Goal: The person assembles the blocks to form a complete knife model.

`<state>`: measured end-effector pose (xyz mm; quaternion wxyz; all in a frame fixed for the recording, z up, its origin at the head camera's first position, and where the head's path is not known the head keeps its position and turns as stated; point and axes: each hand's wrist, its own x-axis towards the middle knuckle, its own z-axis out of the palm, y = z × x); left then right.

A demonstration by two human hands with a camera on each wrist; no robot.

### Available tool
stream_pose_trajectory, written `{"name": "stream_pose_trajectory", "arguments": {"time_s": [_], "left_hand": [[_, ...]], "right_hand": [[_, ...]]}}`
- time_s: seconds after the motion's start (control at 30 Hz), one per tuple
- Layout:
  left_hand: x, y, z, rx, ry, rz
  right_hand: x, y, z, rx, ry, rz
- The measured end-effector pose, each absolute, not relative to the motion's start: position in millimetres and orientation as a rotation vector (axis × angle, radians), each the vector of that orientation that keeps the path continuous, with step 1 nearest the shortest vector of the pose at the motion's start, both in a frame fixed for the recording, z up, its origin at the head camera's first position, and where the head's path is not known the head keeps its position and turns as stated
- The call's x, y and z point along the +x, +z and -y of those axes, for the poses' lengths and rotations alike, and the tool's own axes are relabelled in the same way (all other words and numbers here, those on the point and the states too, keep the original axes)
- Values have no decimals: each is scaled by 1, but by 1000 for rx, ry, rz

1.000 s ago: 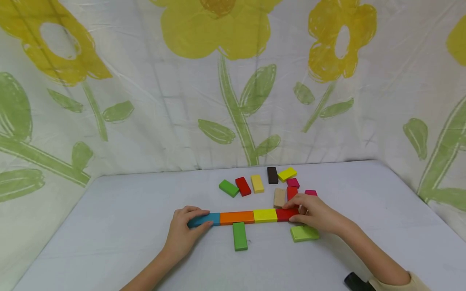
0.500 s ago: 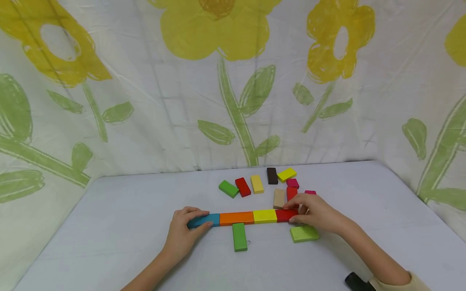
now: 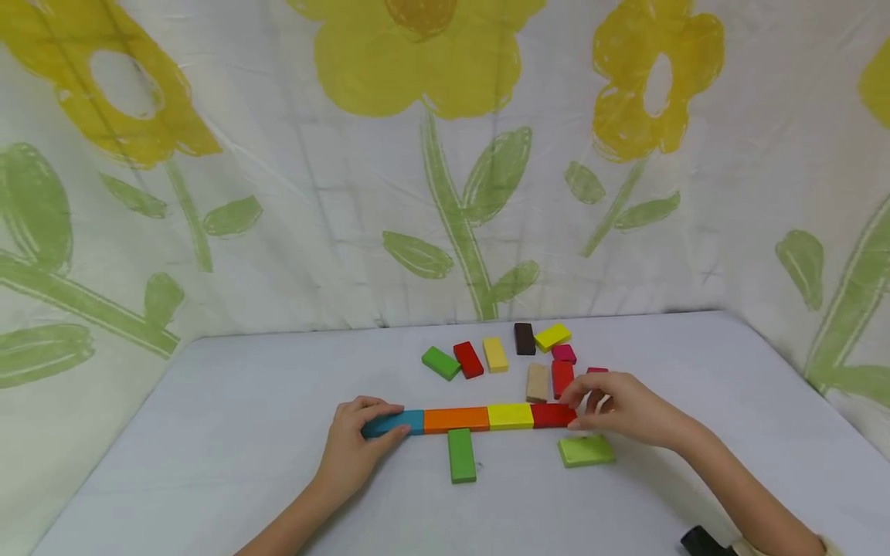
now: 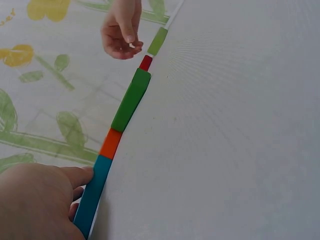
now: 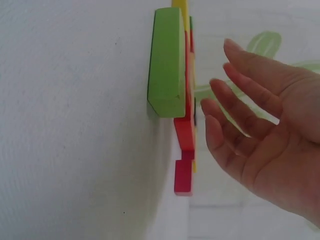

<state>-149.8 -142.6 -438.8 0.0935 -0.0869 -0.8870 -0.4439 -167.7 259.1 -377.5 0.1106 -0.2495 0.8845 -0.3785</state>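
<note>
We see the left hand [image 3: 354, 440] pinching the blue block [image 3: 412, 422], thumb on its 6 o'clock side, fingers along its 12 o'clock side. The right hand [image 3: 615, 405] is unclamped, its fingers loosely bent and parted, just beside the 3 o'clock end of the dark red block [image 3: 552, 415]; we cannot tell whether a fingertip grazes it.

Between the two hands, which are well apart, lies the row: blue block, orange block [image 3: 456, 420], yellow block [image 3: 511, 417] and dark red block, end to end, the long axis running almost straight from 9 to 3 o'clock. We judge that line to be the relation that counts, since the hands sit at its opposite ends.

At 6 o'clock of the orange block lies the green block [image 3: 462, 456], square to the row, its far end touching or nearly so; the left hand is nearer to it. The lime block [image 3: 586, 451], roughly along 9 to 3 o'clock, lies towards 7 o'clock of the right hand, which is nearer.

Just past the dark red block, towards 12 o'clock, we find the wooden block [image 3: 537, 383] and bright red block [image 3: 563, 379], with more loose blocks farther out on the bench [image 3: 208, 463].
</note>
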Motion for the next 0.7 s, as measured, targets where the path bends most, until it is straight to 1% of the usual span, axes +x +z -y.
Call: {"name": "stream_pose_trajectory", "arguments": {"time_s": [0.37, 0.7], "left_hand": [[-148, -438, 143, -249, -1314, 2642], [-148, -436, 142, -249, -1302, 2651]], "right_hand": [[-166, -375, -263, -710, -1123, -2390], [-166, -381, -265, -739, -1054, -2391]]}}
